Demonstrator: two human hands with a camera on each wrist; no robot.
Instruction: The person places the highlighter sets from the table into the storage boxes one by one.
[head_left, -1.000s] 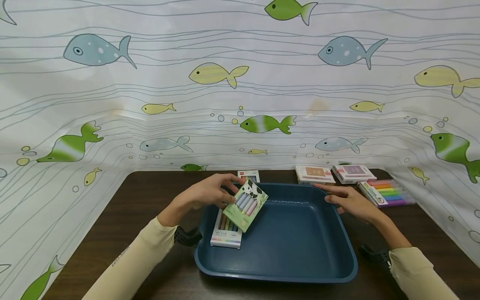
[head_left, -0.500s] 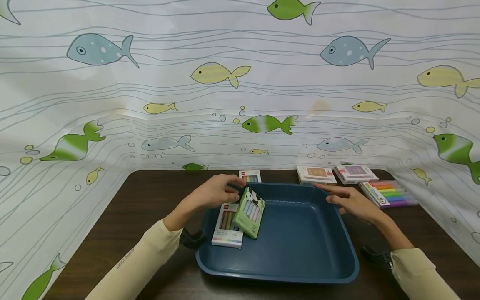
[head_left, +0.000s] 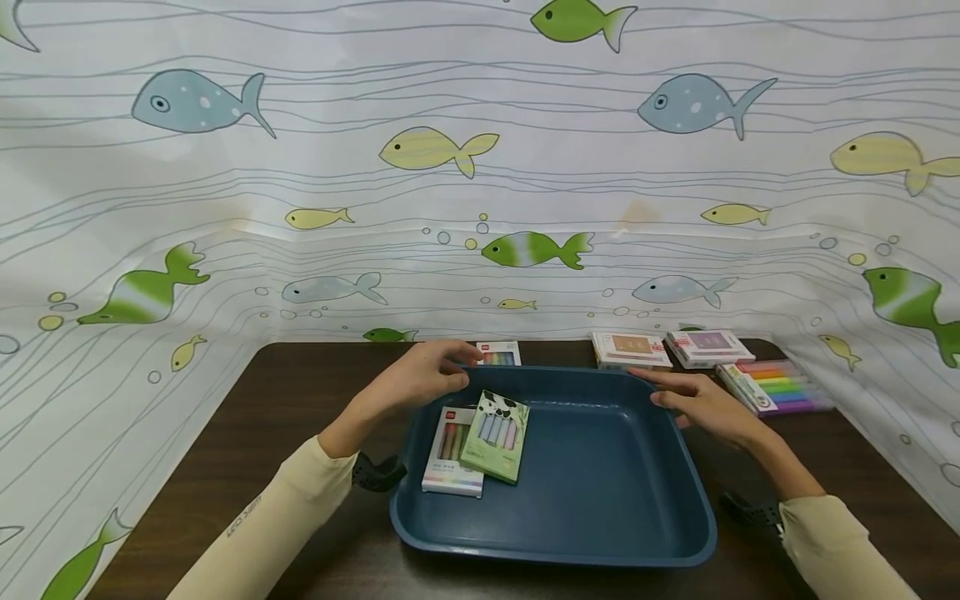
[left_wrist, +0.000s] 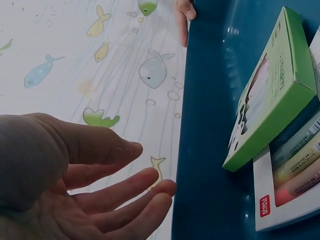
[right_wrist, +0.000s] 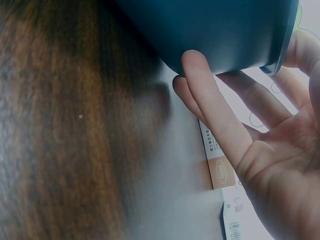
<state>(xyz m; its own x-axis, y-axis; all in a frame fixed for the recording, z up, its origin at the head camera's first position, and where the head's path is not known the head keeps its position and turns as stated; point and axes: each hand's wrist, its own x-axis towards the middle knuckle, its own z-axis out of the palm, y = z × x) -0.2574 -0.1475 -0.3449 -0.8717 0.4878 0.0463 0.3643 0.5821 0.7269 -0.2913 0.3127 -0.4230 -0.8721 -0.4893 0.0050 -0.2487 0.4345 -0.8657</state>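
Note:
A dark blue tray (head_left: 600, 483) stands on the table. In its left part lies a white box of coloured sticks (head_left: 453, 482), and a green panda box (head_left: 495, 442) with pastel sticks in its window overlaps it at a slant. My left hand (head_left: 420, 379) hovers by the tray's back left corner, holding nothing; in the left wrist view its fingers are loosely bent, apart from the green box (left_wrist: 280, 95). My right hand (head_left: 701, 404) rests at the back right corner. In the right wrist view its fairly straight fingers (right_wrist: 215, 105) touch the tray's outer wall, thumb near the rim.
Behind the tray lies a small white box (head_left: 498, 352). At the back right are a box with an orange panel (head_left: 632, 350), one with a purple panel (head_left: 708, 346), and a rainbow marker pack (head_left: 780, 387). A fish-patterned sheet (head_left: 480, 192) surrounds the dark wooden table (head_left: 292, 392).
My left hand has let go of the green panda box, which dropped and settled partly on the white box in the tray. That hand drew back slightly left; the right hand stayed put.

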